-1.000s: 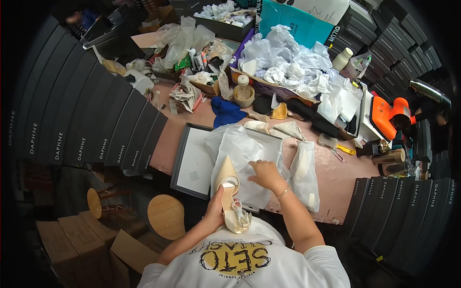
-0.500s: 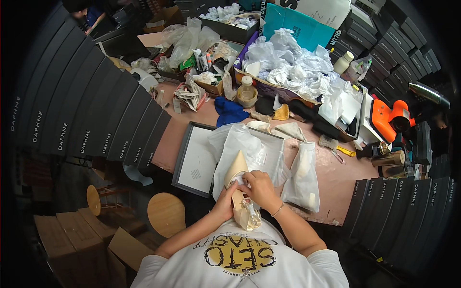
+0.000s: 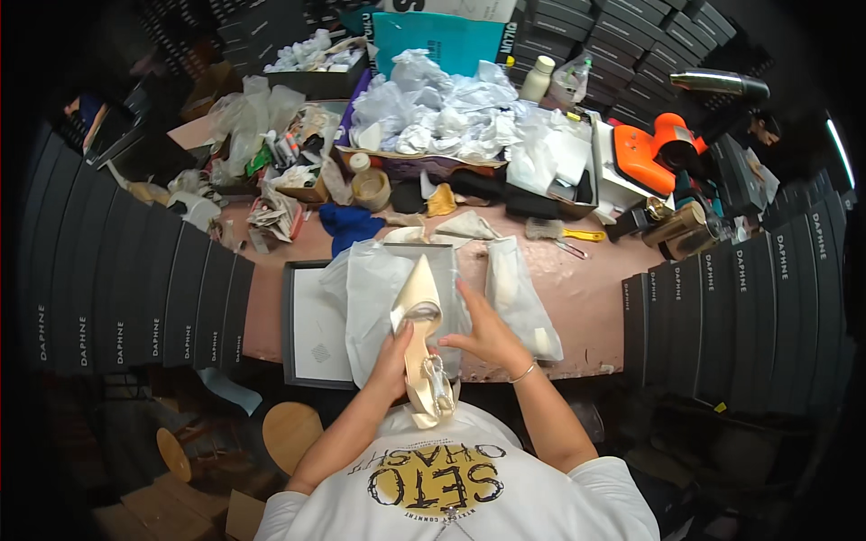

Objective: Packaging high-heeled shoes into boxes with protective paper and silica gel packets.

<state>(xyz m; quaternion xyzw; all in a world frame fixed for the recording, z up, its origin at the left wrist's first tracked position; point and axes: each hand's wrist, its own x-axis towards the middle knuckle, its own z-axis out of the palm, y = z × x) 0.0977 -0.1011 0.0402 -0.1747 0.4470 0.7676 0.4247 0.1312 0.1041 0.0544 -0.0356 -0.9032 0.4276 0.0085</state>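
My left hand [image 3: 391,362] is closed around the side of a cream pointed-toe shoe [image 3: 418,290] with a beaded ankle strap at its heel end. The toe points away from me, and paper stuffing seems to show inside the opening. To the right of the shoe, my right hand [image 3: 488,330] is open, fingers stretched forward, its thumb close to the shoe's edge. Beneath the shoe lies an open dark grey shoe box [image 3: 290,316] lined with white tissue paper [image 3: 365,270]. Beside it on the right rests a pale shoe-like item in a translucent white bag [image 3: 516,307].
Dark shoe boxes [image 3: 167,302] line the left side, and more boxes [image 3: 713,307] stand at right. Across the pink table [image 3: 586,311] are a yellow-handled brush [image 3: 550,230], a blue cloth [image 3: 347,225], a carton of crumpled paper [image 3: 433,104] and an orange device [image 3: 645,158].
My right hand has come away from the shoe's opening and spread its fingers. The left hand keeps its hold on the shoe. The view has turned to the right.
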